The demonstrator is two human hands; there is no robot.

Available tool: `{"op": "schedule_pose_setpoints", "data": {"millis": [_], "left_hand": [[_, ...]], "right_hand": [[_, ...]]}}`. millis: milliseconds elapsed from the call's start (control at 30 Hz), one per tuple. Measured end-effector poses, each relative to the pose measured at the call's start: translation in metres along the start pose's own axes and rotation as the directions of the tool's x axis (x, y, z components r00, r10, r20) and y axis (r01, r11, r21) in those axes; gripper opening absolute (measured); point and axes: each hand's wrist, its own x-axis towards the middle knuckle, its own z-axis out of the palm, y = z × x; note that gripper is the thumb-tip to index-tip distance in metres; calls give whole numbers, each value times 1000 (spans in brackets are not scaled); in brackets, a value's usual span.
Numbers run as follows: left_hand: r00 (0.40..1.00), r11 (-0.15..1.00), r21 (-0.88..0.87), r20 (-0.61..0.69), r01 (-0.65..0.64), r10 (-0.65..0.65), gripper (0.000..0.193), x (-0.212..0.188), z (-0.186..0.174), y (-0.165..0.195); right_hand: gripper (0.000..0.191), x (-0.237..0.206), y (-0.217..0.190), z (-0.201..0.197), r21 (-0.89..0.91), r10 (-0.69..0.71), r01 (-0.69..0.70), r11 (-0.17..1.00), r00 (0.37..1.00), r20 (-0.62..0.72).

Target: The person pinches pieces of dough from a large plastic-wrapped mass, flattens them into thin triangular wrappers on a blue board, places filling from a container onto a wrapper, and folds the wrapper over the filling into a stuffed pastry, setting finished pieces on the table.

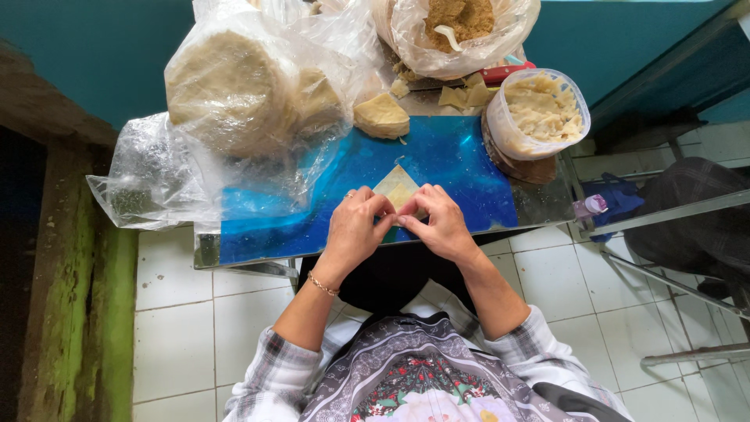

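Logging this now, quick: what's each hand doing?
Left hand: fingers pinched shut on the pale triangular wrapper.
Right hand: fingers pinched shut on the same wrapper's near edge.

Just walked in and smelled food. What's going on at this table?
A person sits at a blue-topped table, both hands on a pale triangular wrapper. The left hand and right hand pinch its near edge together. A bagged stack of round wrappers lies at the far left, a bag of brown filling at the back, and a tub of pale pieces to the right.
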Motion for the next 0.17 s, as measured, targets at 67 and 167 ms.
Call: {"op": "schedule_pose_setpoints", "data": {"millis": [67, 167], "left_hand": [[997, 998, 4, 42, 66, -66, 11, 3, 1, -1], [979, 985, -9, 116, 171, -168, 12, 7, 2, -2]], "right_hand": [[12, -5, -2, 5, 24, 67, -67, 998, 997, -32], [14, -19, -6, 10, -214, -234, 192, 958, 953, -194]]}}
